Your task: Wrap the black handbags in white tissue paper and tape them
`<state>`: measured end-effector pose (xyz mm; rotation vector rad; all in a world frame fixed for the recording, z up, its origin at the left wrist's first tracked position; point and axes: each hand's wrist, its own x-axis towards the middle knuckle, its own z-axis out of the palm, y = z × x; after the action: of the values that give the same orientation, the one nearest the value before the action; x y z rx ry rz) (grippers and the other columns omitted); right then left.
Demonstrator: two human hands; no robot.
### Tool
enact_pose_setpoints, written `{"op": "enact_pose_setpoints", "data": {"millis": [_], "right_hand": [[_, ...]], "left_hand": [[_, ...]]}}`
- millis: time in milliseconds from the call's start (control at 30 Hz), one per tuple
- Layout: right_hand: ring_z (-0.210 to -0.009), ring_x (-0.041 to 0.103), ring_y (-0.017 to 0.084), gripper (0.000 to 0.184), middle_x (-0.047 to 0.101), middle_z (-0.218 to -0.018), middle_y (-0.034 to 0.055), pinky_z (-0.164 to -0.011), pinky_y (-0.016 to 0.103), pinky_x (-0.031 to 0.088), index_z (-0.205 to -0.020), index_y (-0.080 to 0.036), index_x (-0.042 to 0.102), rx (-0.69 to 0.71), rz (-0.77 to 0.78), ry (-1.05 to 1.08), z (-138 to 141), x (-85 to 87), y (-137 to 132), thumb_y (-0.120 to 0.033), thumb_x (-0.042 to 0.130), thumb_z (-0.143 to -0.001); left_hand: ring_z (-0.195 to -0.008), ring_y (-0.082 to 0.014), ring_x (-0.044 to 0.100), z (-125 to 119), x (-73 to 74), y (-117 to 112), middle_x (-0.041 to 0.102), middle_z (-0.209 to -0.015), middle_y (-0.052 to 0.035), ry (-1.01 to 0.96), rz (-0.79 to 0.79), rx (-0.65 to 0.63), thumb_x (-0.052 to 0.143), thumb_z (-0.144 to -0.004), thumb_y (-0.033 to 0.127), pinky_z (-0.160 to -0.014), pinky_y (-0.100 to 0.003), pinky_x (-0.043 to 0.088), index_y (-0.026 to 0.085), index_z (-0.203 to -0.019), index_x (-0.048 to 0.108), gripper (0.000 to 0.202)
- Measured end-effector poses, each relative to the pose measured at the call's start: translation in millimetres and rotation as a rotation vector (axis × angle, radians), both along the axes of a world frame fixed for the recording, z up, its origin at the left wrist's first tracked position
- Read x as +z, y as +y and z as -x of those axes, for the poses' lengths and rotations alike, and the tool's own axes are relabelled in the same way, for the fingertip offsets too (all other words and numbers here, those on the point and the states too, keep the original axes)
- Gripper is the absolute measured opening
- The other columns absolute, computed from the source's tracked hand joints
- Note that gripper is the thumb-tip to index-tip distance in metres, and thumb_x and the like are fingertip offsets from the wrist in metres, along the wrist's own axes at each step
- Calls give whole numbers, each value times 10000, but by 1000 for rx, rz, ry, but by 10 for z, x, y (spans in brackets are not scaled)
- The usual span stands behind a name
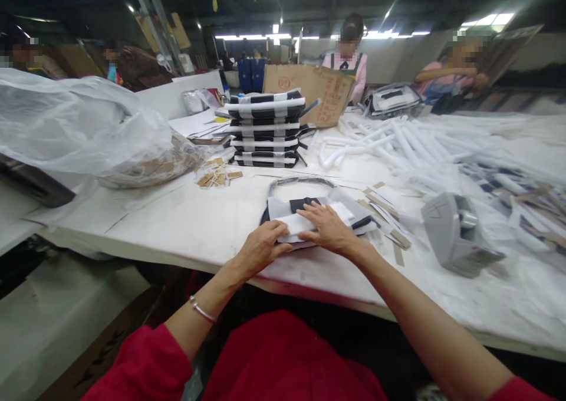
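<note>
A flat black bag [309, 203] wrapped in white paper lies on the white table [186, 224] right before me, its handle arching away from me. My left hand [260, 247] curls its fingers over the near left edge of the white paper [300, 224]. My right hand [327, 227] lies flat on top of the paper, fingers stretched out and pressing it down.
A stack of black-and-white wrapped bags [265, 130] stands further back. A big clear plastic bag [84, 130] sits at left, small tan tags [216, 177] beside it. White tubes [398, 141] and paper strips spread right, near a grey tape dispenser [455, 233]. People work behind a cardboard box [309, 91].
</note>
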<state>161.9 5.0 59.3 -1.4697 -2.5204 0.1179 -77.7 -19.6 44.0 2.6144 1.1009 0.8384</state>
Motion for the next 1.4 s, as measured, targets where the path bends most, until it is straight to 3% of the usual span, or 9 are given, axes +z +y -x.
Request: {"op": "enact_pose_setpoints", "data": {"millis": [133, 300, 600, 733, 900, 1067, 1133, 1233, 1400], "right_hand": [[-1377, 426, 310, 677, 477, -1483, 156, -1135, 514, 305, -1428, -196, 497, 10, 104, 42, -1, -34, 51, -595, 568, -884], [-1334, 467, 285, 647, 541, -1435, 112, -1115, 471, 344, -1406, -205, 520, -1, 92, 126, -69, -51, 73, -603, 540, -897], [-1157, 572, 290, 566, 639, -1290, 99, -988, 454, 435, -1313, -227, 597, -76, -38, 169, -21, -106, 83, -592, 571, -882], [-1145, 572, 283, 537, 656, -1248, 97, -1036, 465, 398, -1292, -239, 618, -1, -149, 143, -17, -126, 30, -582, 589, -880], [-1301, 486, 292, 417, 592, -1373, 104, -1176, 524, 217, -1259, -201, 635, 90, -246, 70, 88, -179, -118, -465, 528, -955], [-1356, 446, 307, 381, 580, -1403, 80, -1134, 546, 287, -1345, -199, 564, 16, -219, 59, 272, -237, -264, -313, 408, -1016], [-1356, 443, 326, 380, 581, -1404, 68, -1118, 588, 285, -1352, -227, 558, -19, -199, 58, 317, -237, -285, -315, 393, -1021], [-1366, 431, 334, 383, 574, -1409, 78, -1112, 619, 271, -1344, -237, 566, -34, -179, 53, 338, -220, -293, -318, 370, -1025], [-1400, 388, 325, 413, 519, -1455, 124, -1141, 611, 234, -1362, -200, 548, 59, -181, 23, 262, -209, -346, -360, 462, -991]], "left_hand": [[-1130, -203, 616, -25, -29, -10, 632, -1210, -80, -195, -34, 6, 607, -892, 151, -982, -365, 521, 212, -923, 610, 68], [-1234, -221, 562, -39, -47, -18, 609, -1270, -98, -270, -104, 54, 585, -913, 149, -1033, -389, 498, 198, -860, 601, 74], [-1284, -237, 534, 87, 47, -62, 666, -1244, -53, 39, -320, 184, 563, -938, 203, -1113, -475, 400, 228, -925, 674, 115], [-1280, -266, 538, 145, -64, -102, 655, -1278, -52, 92, -232, 224, 597, -932, 301, -1104, -516, 391, 238, -940, 683, 107], [-1249, -268, 562, 147, -266, -109, 676, -1237, -63, 10, -183, 269, 612, -920, 291, -1057, -499, 444, 216, -931, 651, 85], [-1211, -240, 584, 63, -229, -208, 672, -1202, -97, -139, -251, 328, 589, -932, 278, -1020, -430, 481, 205, -1051, 601, 141], [-1303, -271, 510, 21, -152, -259, 614, -1300, -142, -97, -294, 308, 612, -918, 312, -1075, -464, 431, 178, -1182, 558, 302], [-1383, -307, 414, -13, -98, -279, 542, -1407, -149, 137, -293, 159, 643, -897, 328, -1146, -534, 321, 170, -1373, 455, 535], [-1259, -243, 547, 4, -296, -197, 629, -1315, -82, 217, -313, 97, 533, -947, 179, -1028, -421, 444, 246, -1348, 520, 406]]}}
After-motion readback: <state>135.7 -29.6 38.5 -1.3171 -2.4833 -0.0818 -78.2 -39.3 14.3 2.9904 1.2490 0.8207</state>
